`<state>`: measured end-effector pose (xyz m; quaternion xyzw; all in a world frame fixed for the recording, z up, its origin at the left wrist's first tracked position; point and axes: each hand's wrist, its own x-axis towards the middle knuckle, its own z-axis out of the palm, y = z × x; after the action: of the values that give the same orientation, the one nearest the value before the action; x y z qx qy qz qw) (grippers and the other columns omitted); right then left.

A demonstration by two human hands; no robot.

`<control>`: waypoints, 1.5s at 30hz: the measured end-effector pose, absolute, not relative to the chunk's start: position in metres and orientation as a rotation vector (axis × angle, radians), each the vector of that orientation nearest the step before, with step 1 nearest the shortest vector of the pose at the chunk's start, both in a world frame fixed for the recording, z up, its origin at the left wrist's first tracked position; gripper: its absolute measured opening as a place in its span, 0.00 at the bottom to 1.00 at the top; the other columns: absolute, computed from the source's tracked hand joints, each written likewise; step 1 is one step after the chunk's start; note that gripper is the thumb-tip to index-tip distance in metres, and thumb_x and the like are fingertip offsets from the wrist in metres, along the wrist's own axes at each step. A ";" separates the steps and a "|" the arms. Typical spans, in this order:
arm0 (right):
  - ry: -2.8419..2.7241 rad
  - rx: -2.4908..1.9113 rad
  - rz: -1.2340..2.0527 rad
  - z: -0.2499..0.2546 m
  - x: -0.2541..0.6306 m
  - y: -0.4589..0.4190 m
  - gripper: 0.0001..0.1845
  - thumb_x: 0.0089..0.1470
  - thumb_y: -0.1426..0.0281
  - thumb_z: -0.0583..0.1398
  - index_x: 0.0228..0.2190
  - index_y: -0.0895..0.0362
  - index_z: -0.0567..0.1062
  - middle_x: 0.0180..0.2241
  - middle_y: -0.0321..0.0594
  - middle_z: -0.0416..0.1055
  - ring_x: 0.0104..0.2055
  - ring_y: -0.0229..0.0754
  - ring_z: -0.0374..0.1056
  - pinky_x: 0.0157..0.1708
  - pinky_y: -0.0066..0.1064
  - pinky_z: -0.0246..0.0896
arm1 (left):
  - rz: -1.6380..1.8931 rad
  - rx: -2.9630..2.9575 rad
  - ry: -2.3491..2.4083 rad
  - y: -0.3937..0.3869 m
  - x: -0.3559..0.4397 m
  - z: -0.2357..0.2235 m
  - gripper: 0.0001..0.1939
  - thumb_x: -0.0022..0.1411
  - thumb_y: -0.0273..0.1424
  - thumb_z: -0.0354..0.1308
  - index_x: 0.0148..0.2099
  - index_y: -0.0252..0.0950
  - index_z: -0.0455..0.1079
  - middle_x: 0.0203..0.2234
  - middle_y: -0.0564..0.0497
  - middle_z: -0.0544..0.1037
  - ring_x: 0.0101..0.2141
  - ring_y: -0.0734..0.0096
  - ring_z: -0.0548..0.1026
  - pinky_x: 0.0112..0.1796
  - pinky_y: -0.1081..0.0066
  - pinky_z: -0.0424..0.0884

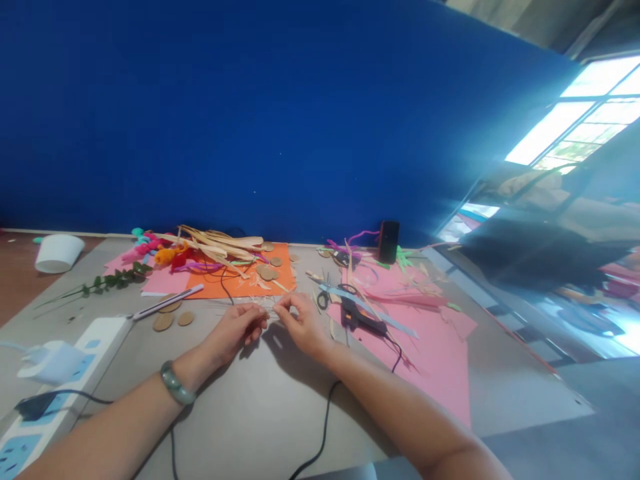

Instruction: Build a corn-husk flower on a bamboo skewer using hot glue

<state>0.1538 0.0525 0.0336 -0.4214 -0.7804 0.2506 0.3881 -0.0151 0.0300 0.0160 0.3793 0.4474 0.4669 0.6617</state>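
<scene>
My left hand (244, 325), with a green bangle (177, 383) on its wrist, pinches low over the middle of the grey table. Just to its right is my right hand (302, 321), fingertips also closed and almost touching the left ones. A thin pale strand (271, 311) seems to run between the fingertips; its ends are too small to tell. Beyond the hands lies orange paper (240, 287) with pale scraps and round wooden discs (267, 273). Right of my right hand are scissors (324, 300) and a black glue gun (361, 316).
A white power strip (95, 333) with plugs stands at left, near a utility knife (167, 302), a leafy sprig (117, 280) and a white cup (59, 254). Raffia-like strips (215, 241) lie behind. Pink paper (430, 360) covers the right side; a black cable (326, 427) crosses the front.
</scene>
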 end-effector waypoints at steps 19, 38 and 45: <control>-1.915 -1.119 0.619 0.033 0.156 0.055 0.09 0.57 0.69 0.57 0.24 0.56 0.69 0.26 0.37 0.69 0.34 0.42 0.61 0.38 0.34 0.55 | 1.077 0.955 1.058 0.031 -0.019 0.011 0.16 0.50 0.40 0.65 0.25 0.32 0.69 0.14 0.56 0.67 0.14 0.83 0.58 0.15 0.81 0.51; -1.941 -1.095 0.598 0.037 0.156 0.052 0.09 0.57 0.69 0.57 0.25 0.56 0.69 0.26 0.37 0.69 0.34 0.42 0.62 0.38 0.33 0.55 | 1.103 0.911 1.030 0.032 -0.018 0.011 0.13 0.51 0.37 0.63 0.27 0.32 0.68 0.19 0.54 0.70 0.15 0.83 0.62 0.15 0.81 0.53; -2.001 -1.009 0.603 0.034 0.152 0.050 0.09 0.56 0.71 0.59 0.24 0.56 0.69 0.24 0.35 0.69 0.30 0.39 0.63 0.38 0.33 0.54 | 1.096 1.011 1.060 0.030 -0.018 0.011 0.15 0.50 0.40 0.65 0.30 0.32 0.70 0.20 0.54 0.72 0.16 0.82 0.62 0.16 0.79 0.54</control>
<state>0.1519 0.0501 0.0339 -0.3987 -0.7906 0.2381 0.3990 -0.0184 0.0298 0.0112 0.4380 0.4590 0.4748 0.6099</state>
